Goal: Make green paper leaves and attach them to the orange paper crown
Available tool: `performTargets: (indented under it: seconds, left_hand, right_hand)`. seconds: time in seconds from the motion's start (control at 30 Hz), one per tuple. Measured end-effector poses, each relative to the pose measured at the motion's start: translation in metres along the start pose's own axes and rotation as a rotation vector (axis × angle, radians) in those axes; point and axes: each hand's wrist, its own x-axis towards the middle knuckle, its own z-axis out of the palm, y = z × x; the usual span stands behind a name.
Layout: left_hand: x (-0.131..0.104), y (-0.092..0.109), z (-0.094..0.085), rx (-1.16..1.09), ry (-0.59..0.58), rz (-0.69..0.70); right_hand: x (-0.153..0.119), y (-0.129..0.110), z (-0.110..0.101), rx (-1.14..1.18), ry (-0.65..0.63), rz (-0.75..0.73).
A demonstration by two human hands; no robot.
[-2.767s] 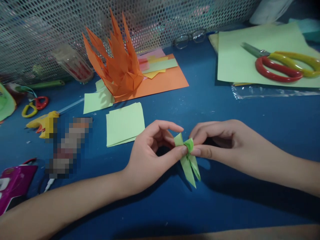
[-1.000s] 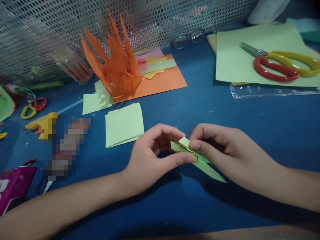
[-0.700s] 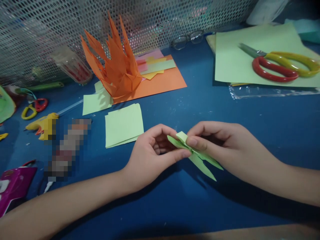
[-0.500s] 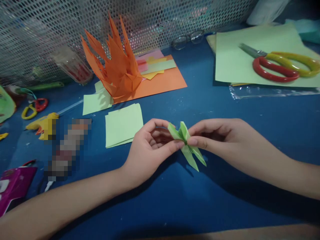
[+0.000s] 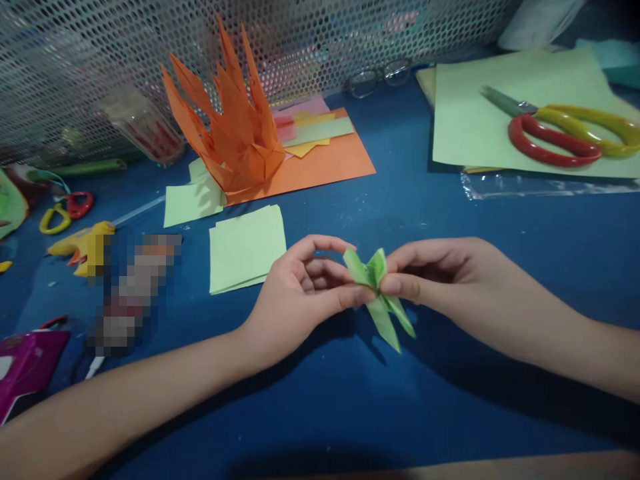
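Observation:
Between my two hands is a small piece of folded green paper (image 5: 383, 317), held above the blue tabletop. It has two upright flaps at the top and two pointed tips hanging down. My left hand (image 5: 305, 300) pinches its left side near the middle, thumb in front and a fingertip at the upper left flap. From the other side, my right hand (image 5: 445, 280) grips it between thumb and index finger, close to the centre fold. Beyond my left hand lies a stack of square green paper (image 5: 245, 250).
An orange folded-paper piece (image 5: 245, 153) with tall points stands on an orange sheet (image 5: 340, 160). Scissors (image 5: 555, 137) rest on green sheets (image 5: 465, 100) at the back right. Eyeglasses (image 5: 377, 77) lie by the mesh panel (image 5: 310, 40). A yellow glue gun (image 5: 83, 243) lies at left.
The folded green paper has shifted slightly right and down, its top flaps now spread wider apart. Both hands keep their pinch on it; the view has moved a little.

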Motion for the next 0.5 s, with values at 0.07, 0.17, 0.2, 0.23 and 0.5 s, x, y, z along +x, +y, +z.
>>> performTargets:
  seconds: [0.07, 0.17, 0.2, 0.23, 0.5]
  left_hand:
    - [0.002, 0.003, -0.002, -0.042, -0.047, -0.05]
    - [0.004, 0.007, -0.003, -0.092, -0.112, -0.12]
    - [0.005, 0.009, -0.004, -0.105, -0.122, -0.14]
    - [0.005, 0.009, -0.004, -0.117, -0.132, -0.157]
    - [0.007, 0.011, -0.009, -0.202, -0.276, -0.206]
  right_hand:
    - [0.002, -0.001, -0.003, 0.016, -0.016, 0.018]
    - [0.004, -0.002, -0.009, 0.048, -0.116, 0.058]
    - [0.005, -0.002, -0.01, 0.071, -0.155, 0.072]
    - [0.006, -0.002, -0.011, 0.101, -0.194, 0.088]
    - [0.011, -0.003, -0.009, 0.358, -0.342, 0.163]
